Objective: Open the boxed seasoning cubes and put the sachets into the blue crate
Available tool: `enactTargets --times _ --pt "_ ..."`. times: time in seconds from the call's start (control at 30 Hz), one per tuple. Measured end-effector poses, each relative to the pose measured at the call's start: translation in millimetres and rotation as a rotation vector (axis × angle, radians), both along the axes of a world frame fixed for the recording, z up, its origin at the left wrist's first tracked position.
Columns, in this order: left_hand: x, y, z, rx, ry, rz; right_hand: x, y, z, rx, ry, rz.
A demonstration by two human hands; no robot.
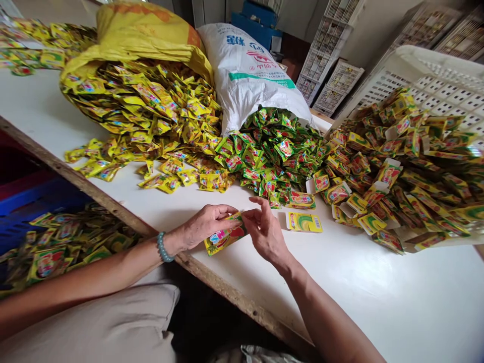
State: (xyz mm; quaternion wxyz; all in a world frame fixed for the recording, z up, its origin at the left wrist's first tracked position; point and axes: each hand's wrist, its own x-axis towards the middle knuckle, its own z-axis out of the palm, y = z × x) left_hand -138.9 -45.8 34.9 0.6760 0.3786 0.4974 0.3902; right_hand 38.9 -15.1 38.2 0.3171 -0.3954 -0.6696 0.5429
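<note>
Yellow carton point(227, 236) sits between left hand point(204, 225) and right hand point(265, 229), both pinching it.

2 forearms point(117, 272) aslant, left hand point(204, 224) in a pinch, right hand point(267, 234) close by, fingers point(260, 202) bent, grip probably similar.

Head camera looks down at hands point(206, 226) point(266, 233)

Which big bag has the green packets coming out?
The white bag, just right of the yellow bag in the picture. Green packets spill from its mouth; yellow packets spill from the other.
</note>
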Motion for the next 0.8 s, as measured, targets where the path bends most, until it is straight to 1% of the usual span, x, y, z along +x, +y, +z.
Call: enactTargets --times 0.03,0.07,0.17,0.2,0.23,0.27,0.33,0.43,0.57,0.63,0.7,0.77,0.8 --pt "0 0 -0.4 0.004 0.003 0.005 1 1 -0.7 -0.002 0.042 -0.006" --pt "0 0 -0.7 0.010 0.007 0.016 2 3 -1.9 0.005 0.084 -0.046" --pt "-2 1 -0.6 0.058 0.018 0.125 6 10 -8.8 0.068 0.109 -0.277" --pt "-2 2 -0.1 0.071 0.017 0.167 6 11 -11.8 0.072 0.095 -0.316" --pt "-3 2 0.5 0.081 0.015 0.197 5 11 -14.7 0.052 0.091 -0.311" --pt "-3 2 1.3 0.089 0.018 0.208 3 9 -17.4 0.009 0.105 -0.268" --pt "-2 2 3.0 0.112 0.048 0.192 -3 4 -21.1 -0.088 0.174 -0.165" --pt "-2 -1 5.1 0.130 0.074 0.132 -10 -3 -20.7 -0.167 0.200 -0.111" --pt "-2 -4 5.1 0.067 0.007 0.012 -5 0 -15.7 -0.252 0.222 -0.041" --pt "-3 -3 3.2 0.065 -0.005 0.010 -1 3 -13.3 -0.239 0.189 -0.059" --pt "-4 -2 0.2 0.073 -0.006 0.051 1 2 -10.2 -0.154 0.099 -0.073" --pt "-4 -2 -2.4 0.079 -0.008 0.094 0 0 -6.8 -0.093 0.047 -0.029" --pt "-4 -1 -3.3 0.081 -0.007 0.105 -2 -2 -5.5 -0.103 0.055 -0.009"
